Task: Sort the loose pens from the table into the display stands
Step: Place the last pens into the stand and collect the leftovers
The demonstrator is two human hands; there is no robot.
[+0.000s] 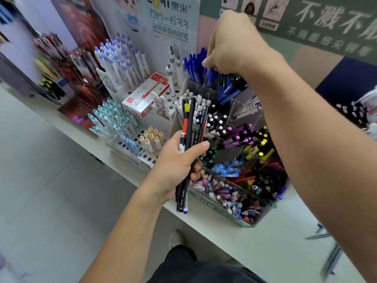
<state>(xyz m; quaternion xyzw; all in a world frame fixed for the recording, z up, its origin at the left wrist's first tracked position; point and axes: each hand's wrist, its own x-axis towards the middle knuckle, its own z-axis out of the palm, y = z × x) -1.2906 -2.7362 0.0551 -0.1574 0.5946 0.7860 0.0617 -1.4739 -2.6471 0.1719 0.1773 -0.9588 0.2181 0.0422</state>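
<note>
Left hand (pixel 175 162) grips a bundle of pens (pixel 188 144), four or five, mostly black-barrelled, one with a red and yellow section; exact count unclear where barrels overlap. Bundle stands near upright in front of the clear acrylic compartment stand (pixel 234 111).

Right hand (pixel 228 43) reaches over the stand's back compartment, fingers curled down among the blue pens (pixel 193 64); whether it pinches one I cannot tell, fingertips hidden.

On the white table (pixel 204 219): one red-and-white pen box (pixel 144 97) lying on a white perforated stand (pixel 163 99). One low tray (pixel 234 201) of mixed pens at the near edge. Two or three loose pens (pixel 320 234), blurred, at the far right.
</note>
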